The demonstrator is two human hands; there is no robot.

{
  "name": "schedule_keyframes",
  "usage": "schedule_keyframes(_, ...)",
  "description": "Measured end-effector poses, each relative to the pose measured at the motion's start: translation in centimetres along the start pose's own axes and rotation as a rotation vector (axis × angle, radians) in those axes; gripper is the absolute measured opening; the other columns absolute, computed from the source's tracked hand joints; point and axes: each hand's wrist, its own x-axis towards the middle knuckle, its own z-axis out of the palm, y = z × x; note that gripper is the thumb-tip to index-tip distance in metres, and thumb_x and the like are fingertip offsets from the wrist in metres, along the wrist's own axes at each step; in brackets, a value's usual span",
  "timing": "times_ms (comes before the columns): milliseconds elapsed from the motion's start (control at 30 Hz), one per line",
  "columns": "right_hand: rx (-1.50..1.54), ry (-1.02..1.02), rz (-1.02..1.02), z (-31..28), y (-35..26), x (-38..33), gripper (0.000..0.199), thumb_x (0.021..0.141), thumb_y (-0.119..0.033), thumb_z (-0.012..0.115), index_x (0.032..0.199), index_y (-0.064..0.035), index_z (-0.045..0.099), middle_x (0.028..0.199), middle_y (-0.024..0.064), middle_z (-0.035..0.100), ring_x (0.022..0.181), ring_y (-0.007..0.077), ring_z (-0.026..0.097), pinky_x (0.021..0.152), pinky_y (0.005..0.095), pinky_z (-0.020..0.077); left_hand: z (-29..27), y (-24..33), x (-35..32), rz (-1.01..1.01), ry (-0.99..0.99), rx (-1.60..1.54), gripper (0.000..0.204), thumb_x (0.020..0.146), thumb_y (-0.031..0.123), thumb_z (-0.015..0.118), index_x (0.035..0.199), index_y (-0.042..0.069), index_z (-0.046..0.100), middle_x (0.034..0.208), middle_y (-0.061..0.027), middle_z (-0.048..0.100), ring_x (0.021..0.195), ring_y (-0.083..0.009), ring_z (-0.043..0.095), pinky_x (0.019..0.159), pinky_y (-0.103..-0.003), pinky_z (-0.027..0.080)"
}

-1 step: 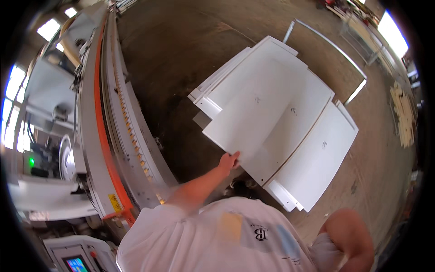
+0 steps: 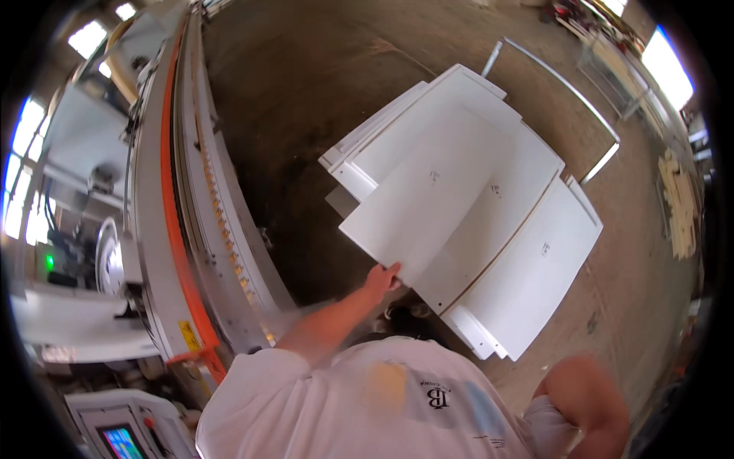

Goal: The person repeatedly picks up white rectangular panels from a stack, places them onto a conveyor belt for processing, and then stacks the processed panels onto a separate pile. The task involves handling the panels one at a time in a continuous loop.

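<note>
My left hand (image 2: pixel 381 281) is closed on the near edge of a white panel (image 2: pixel 417 214), thumb on top and fingers curled under. This panel lies at a slight angle on top of other white panels (image 2: pixel 478 252), and its left corner juts past them. Another stack of white panels (image 2: pixel 535 268) sits beside it on the right. My right arm (image 2: pixel 589 394) is bent at my side, and its hand is out of view.
A long machine with an orange strip (image 2: pixel 174 229) runs along my left, its control screen (image 2: pixel 122 442) at the lower left. Behind the panels rises a metal cart handle (image 2: pixel 569 73). Pale wooden strips (image 2: pixel 677 203) lie at the far right on the brown floor (image 2: pixel 290 69).
The top panel and my left hand have shifted slightly toward me. The stacks under and beside it look nearly unmoved.
</note>
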Motion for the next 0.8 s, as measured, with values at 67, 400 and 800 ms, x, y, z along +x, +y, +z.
schedule_keyframes(67, 0.099, 0.067, 0.043, 0.1, -1.0, -0.8, 0.019, 0.092, -0.021, 0.055, 0.087, -0.004, 0.061, 0.077, 0.0073, 0.062, 0.069, 0.0205, 0.059, 0.06, 0.0267, 0.0431, 0.2, -2.5, -4.8, -0.041, 0.083, -0.047, 0.031, 0.091, 0.03, 0.071, 0.098, 0.002, 0.061, 0.082, -0.0073, 0.063, 0.064, -0.0162, 0.061, 0.061, -0.03, 0.055)
schedule_keyframes(400, 0.335, 0.88, 1.257, 11.3, 25.8, -20.5, 0.032, 0.095, -0.034, 0.063, 0.112, -0.0077, 0.065, 0.088, -0.0007, 0.064, 0.079, 0.0091, 0.059, 0.066, 0.0222, 0.0417, -1.3, -11.7, -24.4, 0.126, 0.407, -0.481, 0.034, 0.097, 0.02, 0.062, 0.125, 0.002, 0.057, 0.113, -0.0084, 0.065, 0.107, -0.0191, 0.062, 0.092, -0.037, 0.051)
schedule_keyframes(800, 0.881, 0.878, 1.725, 21.4, 41.4, -24.2, 0.055, 0.09, -0.05, 0.065, 0.131, -0.0156, 0.054, 0.116, 0.0015, 0.063, 0.104, 0.0167, 0.059, 0.081, 0.0324, 0.0484, 3.4, -14.6, -29.9, 0.115, 1.251, -0.575, 0.042, 0.096, 0.04, 0.06, 0.081, 0.0, 0.062, 0.072, -0.0005, 0.057, 0.066, -0.0095, 0.051, 0.058, -0.03, 0.042)
